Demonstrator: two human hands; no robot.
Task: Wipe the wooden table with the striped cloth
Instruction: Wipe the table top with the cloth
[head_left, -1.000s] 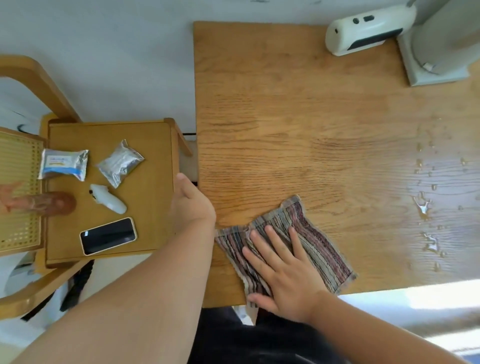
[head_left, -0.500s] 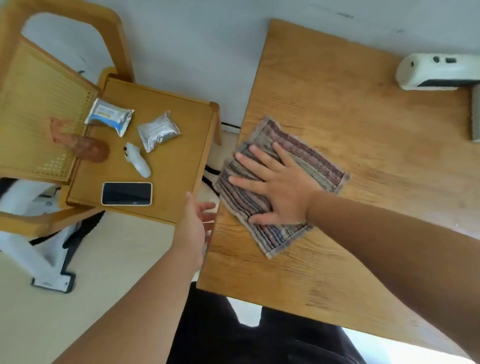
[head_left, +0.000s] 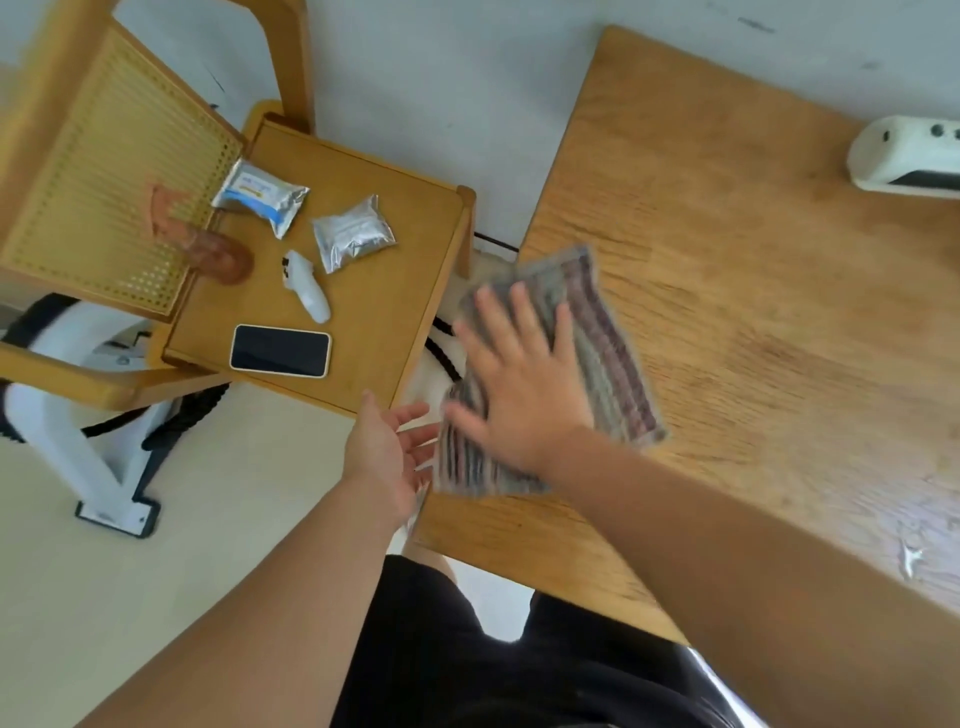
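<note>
Wooden table (head_left: 753, 234) edge, striped cloth (head_left: 608, 353) hanging over it: one slip from the floor.
Another push outward, and the blur suggests a quick stroke, could carry the cloth off the table. It lies under the right hand (head_left: 519, 389), which presses it flat with fingers spread; the left hand (head_left: 387, 457) hovers open, palm up, holding nothing, just beside the overhang.

Bare forearms lead up from the bottom of the frame to the left hand (head_left: 387, 452) and right hand (head_left: 519, 395). A black garment (head_left: 467, 665) covers the lap, lower centre, parting into two legs.
</note>
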